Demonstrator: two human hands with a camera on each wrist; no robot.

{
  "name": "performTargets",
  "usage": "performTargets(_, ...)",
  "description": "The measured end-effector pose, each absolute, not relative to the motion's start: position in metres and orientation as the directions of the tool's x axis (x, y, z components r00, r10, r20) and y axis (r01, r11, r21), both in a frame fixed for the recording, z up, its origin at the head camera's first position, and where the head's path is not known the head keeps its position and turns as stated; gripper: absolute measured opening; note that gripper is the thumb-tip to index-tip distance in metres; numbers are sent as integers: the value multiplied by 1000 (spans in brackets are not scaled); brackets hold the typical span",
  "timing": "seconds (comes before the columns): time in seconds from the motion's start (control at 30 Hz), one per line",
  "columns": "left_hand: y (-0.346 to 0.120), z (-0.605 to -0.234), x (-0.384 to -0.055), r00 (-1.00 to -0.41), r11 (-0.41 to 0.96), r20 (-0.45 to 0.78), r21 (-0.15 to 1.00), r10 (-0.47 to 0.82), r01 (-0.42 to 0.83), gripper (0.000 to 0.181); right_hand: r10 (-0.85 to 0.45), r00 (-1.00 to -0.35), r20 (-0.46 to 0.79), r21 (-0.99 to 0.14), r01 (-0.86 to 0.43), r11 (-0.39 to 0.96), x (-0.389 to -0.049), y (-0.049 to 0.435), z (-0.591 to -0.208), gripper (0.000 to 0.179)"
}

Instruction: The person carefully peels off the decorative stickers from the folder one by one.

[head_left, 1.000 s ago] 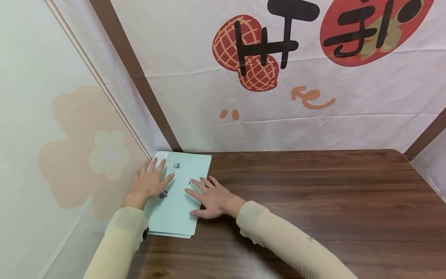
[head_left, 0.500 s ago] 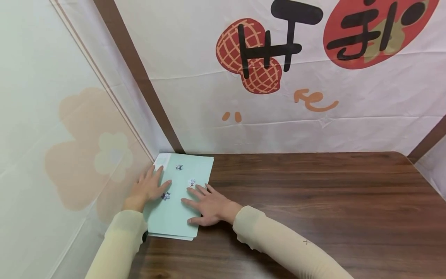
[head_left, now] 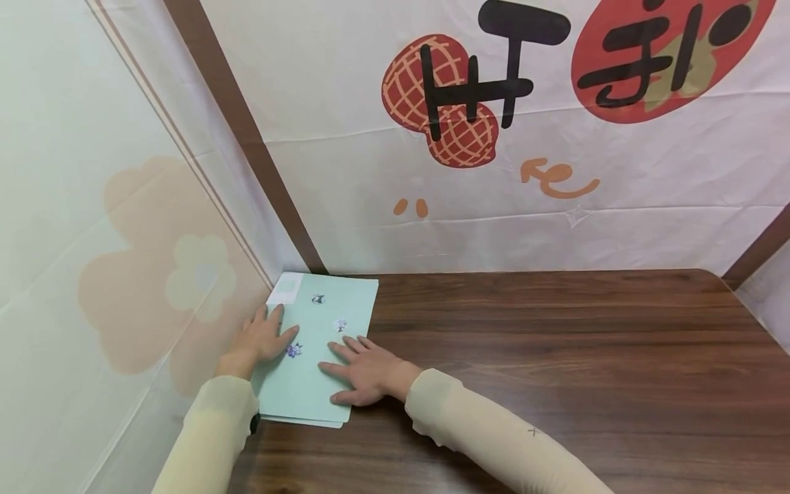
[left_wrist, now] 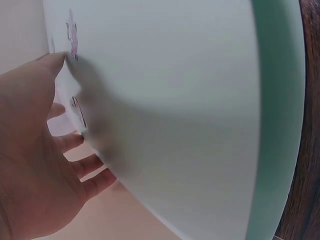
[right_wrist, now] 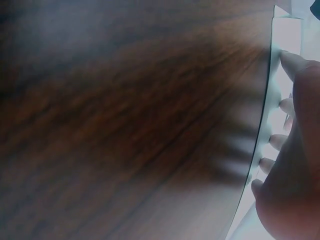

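Note:
A pale mint-green folder [head_left: 315,391] with a white label [head_left: 285,288] and three small cartoon stickers lies flat in the table's back left corner. Under its near edge a second sheet or cover peeks out. My left hand [head_left: 256,342] rests on the folder's left edge, fingers spread. In the left wrist view that hand's fingertips [left_wrist: 100,180] reach the folder's edge, with the thumb on its surface. On the right edge lies my right hand [head_left: 369,374], fingers spread and straight. The right wrist view shows its fingertips [right_wrist: 277,142] touching the folder.
The dark wood-grain table [head_left: 555,350] stretches off to the right. A printed white curtain [head_left: 345,171] stands along the back edge, and another curtain [head_left: 154,274] with a flower print borders the left side, close to the left hand.
Both hands have slid a little toward the near side along the folder, uncovering more of the white label and the stickers. The folder stays in the corner; the head view shifted slightly.

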State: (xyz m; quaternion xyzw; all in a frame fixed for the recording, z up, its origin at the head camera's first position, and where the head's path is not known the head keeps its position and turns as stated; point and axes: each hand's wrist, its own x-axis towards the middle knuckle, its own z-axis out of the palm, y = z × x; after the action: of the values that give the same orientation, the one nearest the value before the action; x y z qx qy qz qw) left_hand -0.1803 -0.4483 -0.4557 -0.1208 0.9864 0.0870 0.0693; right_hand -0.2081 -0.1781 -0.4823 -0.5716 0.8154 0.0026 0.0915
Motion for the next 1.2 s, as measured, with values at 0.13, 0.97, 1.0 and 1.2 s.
performTargets(0.13, -448, -458, -180, -959, 954, -165, 156, -232, -257, 81, -926, -335, -173, -105, -929, 355, -208, -180, -485, 67)
performTargets(0.97, -435, -450, -180, -942, 952, -234, 130, -242, -277, 84, -894, -356, -273, -118, -910, 398, -212, -169, -474, 68)
performTargets(1.0, -434, -449, -179, -938, 951, -242, 128, -246, -282, 84, -895, -354, -273, -117, -911, 396, -213, -168, -474, 68)
performTargets(1.2, -427, -447, -179, -928, 953, -276, 99, -252, -288, 85, -886, -362, -289, -117, -906, 408, -218, -164, -472, 68)
